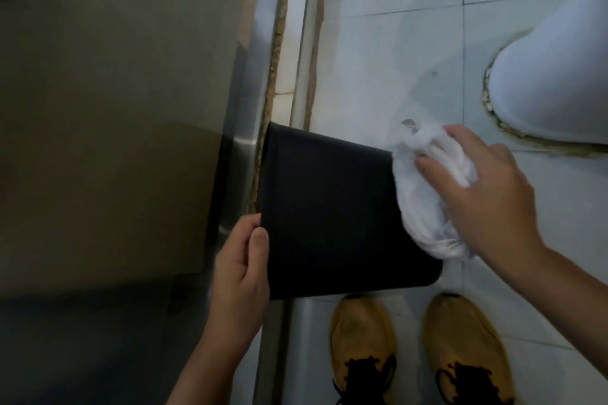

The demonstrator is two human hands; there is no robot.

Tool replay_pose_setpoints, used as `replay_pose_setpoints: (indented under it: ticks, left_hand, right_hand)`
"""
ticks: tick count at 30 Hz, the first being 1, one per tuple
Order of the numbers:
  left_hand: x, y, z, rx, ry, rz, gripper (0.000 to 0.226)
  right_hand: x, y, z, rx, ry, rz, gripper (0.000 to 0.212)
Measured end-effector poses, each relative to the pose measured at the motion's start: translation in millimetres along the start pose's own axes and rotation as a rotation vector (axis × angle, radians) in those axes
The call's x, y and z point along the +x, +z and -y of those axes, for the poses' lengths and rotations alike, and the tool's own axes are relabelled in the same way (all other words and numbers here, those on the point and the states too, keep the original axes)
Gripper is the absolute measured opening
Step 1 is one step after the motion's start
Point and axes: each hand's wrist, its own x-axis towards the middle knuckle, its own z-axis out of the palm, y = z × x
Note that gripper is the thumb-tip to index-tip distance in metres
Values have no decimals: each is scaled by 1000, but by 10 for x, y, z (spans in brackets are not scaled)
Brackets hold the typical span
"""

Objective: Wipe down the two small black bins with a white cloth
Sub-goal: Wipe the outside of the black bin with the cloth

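Observation:
A small black bin (332, 207) is held up sideways above the floor, its rim pointing left and its base pointing right. My left hand (240, 273) grips the rim at the lower left corner, thumb on the outside wall. My right hand (487, 194) holds a bunched white cloth (424, 187) pressed against the bin's base end on the right. The bin's opening is hidden from view. Only one bin is visible.
A glass panel in a steel frame (250, 102) stands close on the left, with a raised metal threshold (302, 43) running along the floor. The white base of a toilet (552, 82) sits on the tiled floor at upper right. My yellow shoes (418, 355) are below the bin.

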Motion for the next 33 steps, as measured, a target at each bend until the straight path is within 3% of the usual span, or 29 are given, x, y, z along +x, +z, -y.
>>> replay_pose_setpoints:
  ticks: [6,9,12,15,20,22,28,30,33]
  left_hand:
    - [398,-127,-251,-40,-156,91,28]
    - [765,-65,-438,-80,-282,124,46]
    - [1026,96,-610,-91,-401,140,45]
    - [986,181,-721,-93,-340,92,35]
    - [468,115,-806,-75,-65,163,29]
    - [286,109,-810,-155,-62,132,25]
    - [-104,181,-694,-270,-207,10,28]
    - [-172,208,-673,-188,-168,-17,38]
    - [-228,207,-638,-92,-30,-52,34]
  right_hand:
    - [-461,285,155,88,-153,148,67]
    - [-549,327,96,64,-170,157,67]
    - [-556,259,49,56,-149,137,68]
    - [-550,96,22,162,-97,55,66]
    - [-538,-153,30,373,-10,-143,45]
    - [-529,-212,15,411,-2,-190,43]
    - [-530,-305,36,470,-5,-197,59]
    - [-541,-334,62,476,-10,-189,59]
    - [-557,-407,118,493,-37,-154,61]
